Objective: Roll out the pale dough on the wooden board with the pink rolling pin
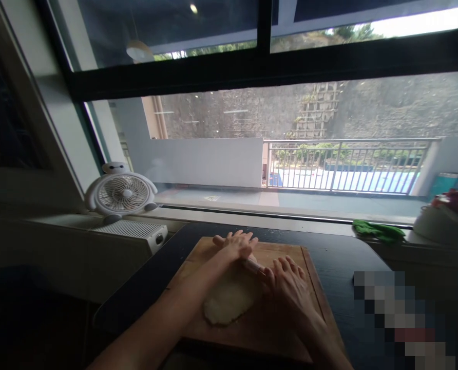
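A rolling pin point(254, 265) lies slantwise across the wooden board point(286, 331), its far left end poking out past my left hand point(240, 245). That hand rests over the pin's left part, fingers bent forward across it. My right hand point(290, 282) bears on the pin's right end, with the thumb along it and the other fingers reaching over. Both palms hide much of the pin. Beneath and in front of it, a flattened sheet of pale dough point(229, 303) spreads over the board, partly covered by my left forearm.
The board sits on a dark table point(340, 262) before a wide window. A white fan point(127, 193) stands left, by a white vented box point(134, 234). On the right sill are a green cloth point(379, 231) and a pale container point(437, 223). A blurred-out patch covers the lower right.
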Available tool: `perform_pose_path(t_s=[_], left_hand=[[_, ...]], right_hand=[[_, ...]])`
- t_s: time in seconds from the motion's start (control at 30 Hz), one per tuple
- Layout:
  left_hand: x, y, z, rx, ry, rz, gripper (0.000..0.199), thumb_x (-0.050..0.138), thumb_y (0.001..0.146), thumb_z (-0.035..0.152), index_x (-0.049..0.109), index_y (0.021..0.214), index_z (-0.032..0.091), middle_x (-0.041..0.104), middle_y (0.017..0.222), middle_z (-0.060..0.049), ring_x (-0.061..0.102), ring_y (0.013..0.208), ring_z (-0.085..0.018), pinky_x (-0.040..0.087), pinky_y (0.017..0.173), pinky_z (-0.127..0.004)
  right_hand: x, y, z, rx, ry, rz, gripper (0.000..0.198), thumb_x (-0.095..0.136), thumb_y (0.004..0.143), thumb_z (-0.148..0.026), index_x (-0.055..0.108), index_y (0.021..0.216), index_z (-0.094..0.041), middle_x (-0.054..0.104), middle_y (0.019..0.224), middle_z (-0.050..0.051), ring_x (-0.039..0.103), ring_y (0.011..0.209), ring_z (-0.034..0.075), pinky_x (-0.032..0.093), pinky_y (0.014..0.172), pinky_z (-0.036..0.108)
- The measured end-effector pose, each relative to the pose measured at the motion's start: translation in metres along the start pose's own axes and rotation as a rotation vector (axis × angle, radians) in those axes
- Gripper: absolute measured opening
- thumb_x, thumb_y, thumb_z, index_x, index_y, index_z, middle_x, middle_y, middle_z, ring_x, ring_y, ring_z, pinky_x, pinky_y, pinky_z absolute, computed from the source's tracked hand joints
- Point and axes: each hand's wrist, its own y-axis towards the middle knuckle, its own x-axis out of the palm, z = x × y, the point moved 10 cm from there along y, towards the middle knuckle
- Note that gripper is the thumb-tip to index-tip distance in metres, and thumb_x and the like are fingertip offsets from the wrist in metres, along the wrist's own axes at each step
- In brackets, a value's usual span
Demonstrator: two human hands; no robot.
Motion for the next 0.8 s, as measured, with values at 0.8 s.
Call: perform_pose_path(t_s=[0.8], left_hand=[[-0.015, -0.044, -0.015, -0.029, 0.09, -0.027, 0.041, 0.03, 0.092, 0.04, 0.055, 0.118, 0.02, 0.053, 0.129, -0.009, 0.039, 0.123, -0.027, 0.023, 0.103, -0.046]], right_hand=[[0.007, 0.03, -0.009, -0.04, -0.027, -0.145, 0.046, 0.022, 0.093, -0.046, 0.055, 0.115, -0.024, 0.053, 0.124, 0.008, 0.033, 0.125, 0.026, 0.022, 0.1, 0.044]])
